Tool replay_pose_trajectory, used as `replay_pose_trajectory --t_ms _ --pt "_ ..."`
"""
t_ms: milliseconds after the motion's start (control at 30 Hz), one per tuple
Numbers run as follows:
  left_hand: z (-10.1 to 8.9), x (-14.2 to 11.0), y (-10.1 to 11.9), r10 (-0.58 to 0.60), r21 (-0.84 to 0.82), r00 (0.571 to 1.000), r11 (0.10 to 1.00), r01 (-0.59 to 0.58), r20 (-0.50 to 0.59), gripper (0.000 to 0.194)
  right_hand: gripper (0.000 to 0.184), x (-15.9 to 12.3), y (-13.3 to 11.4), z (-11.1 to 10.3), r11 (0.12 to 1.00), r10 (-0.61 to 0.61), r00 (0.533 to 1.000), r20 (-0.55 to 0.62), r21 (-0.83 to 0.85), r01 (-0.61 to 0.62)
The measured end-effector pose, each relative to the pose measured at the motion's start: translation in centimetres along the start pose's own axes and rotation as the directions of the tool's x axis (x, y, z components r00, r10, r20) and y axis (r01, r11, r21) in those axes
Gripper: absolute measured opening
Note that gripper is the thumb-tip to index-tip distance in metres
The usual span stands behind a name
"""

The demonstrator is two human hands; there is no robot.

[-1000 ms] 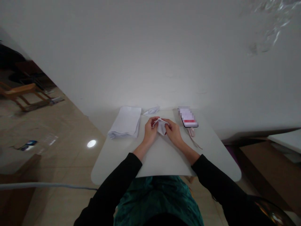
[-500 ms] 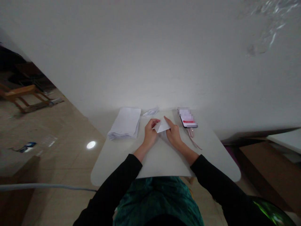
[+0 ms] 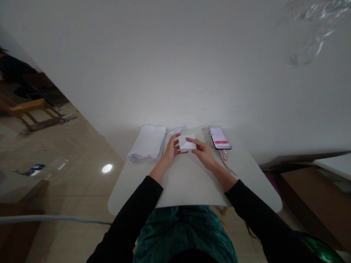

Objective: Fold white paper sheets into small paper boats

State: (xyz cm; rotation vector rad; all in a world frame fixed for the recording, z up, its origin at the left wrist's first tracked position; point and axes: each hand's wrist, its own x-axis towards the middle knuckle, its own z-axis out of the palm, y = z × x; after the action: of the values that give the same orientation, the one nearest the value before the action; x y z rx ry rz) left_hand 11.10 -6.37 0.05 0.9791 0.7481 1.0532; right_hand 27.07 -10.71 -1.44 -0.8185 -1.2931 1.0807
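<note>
A small folded piece of white paper (image 3: 187, 143) is held above the far part of the white table (image 3: 192, 182). My left hand (image 3: 170, 150) pinches its left side with the fingers closed on it. From the right, my right hand (image 3: 203, 152) grips the same paper with thumb and fingers. A stack of white paper sheets (image 3: 148, 143) lies just left of my left hand. Behind the held paper, near the wall, sits another small folded white paper (image 3: 178, 129).
A phone (image 3: 220, 138) with a cable (image 3: 226, 160) lies at the table's far right. The wall runs right behind the table. A wooden chair (image 3: 24, 109) stands far left on the tiled floor. A brown surface (image 3: 309, 186) is to the right.
Both hands have carried the folded paper a little farther from me and turned it. It now shows a flatter, squarer face than the pointed shape held one second ago.
</note>
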Motion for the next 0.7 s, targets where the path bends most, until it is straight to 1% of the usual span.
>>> replay_pose_trajectory --t_ms 100,167,233,300,367,400,467,533,600,700 --pt "0.4 -0.3 -0.3 0.052 0.090 0.998 0.994 -0.056 0.041 0.049 0.046 -0.2 -0.6 0.4 0.998 -0.042 0.998 0.045 -0.044 0.044" --pt "0.5 -0.4 -0.7 0.107 0.160 0.994 0.981 -0.109 0.021 0.050 0.039 -0.2 -0.6 0.5 0.992 -0.077 0.997 0.019 -0.097 0.078" --pt "0.6 -0.3 -1.0 0.163 0.247 0.986 0.957 -0.152 -0.026 0.052 0.031 0.0 -0.2 0.5 0.984 -0.098 0.994 -0.043 -0.155 0.090" --pt "0.5 -0.1 -1.2 0.218 0.332 0.975 0.924 -0.191 -0.048 0.053 0.022 0.1 0.5 0.2 0.980 -0.091 0.987 -0.129 -0.187 0.066" --pt "0.4 0.0 -1.3 0.260 0.376 0.965 0.898 -0.227 -0.040 0.051 0.020 0.3 1.2 0.0 0.988 -0.066 0.971 -0.229 -0.153 0.031" --pt "0.4 0.0 -1.4 0.273 0.380 0.961 0.893 -0.240 -0.034 0.051 0.023 0.4 1.4 -0.1 0.994 -0.047 0.960 -0.274 -0.110 0.018" --pt "0.4 0.0 -1.4 0.288 0.379 0.957 0.889 -0.258 -0.022 0.051 0.041 0.4 1.5 -0.2 1.000 0.001 0.941 -0.339 -0.006 -0.003" --pt "0.4 -0.2 -1.5 0.305 0.383 0.952 0.881 -0.278 -0.010 0.052 0.056 0.3 1.3 0.0 0.997 0.051 0.935 -0.350 0.073 -0.027" --pt "0.4 -0.2 -1.5 0.329 0.384 0.944 0.873 -0.300 -0.011 0.050 0.057 0.3 1.0 0.1 0.993 0.084 0.938 -0.337 0.110 -0.049" --pt "0.2 -0.1 -1.5 0.337 0.365 0.941 0.881 -0.300 -0.041 0.042 0.046 0.3 0.9 0.2 0.992 0.094 0.939 -0.331 0.117 -0.058"
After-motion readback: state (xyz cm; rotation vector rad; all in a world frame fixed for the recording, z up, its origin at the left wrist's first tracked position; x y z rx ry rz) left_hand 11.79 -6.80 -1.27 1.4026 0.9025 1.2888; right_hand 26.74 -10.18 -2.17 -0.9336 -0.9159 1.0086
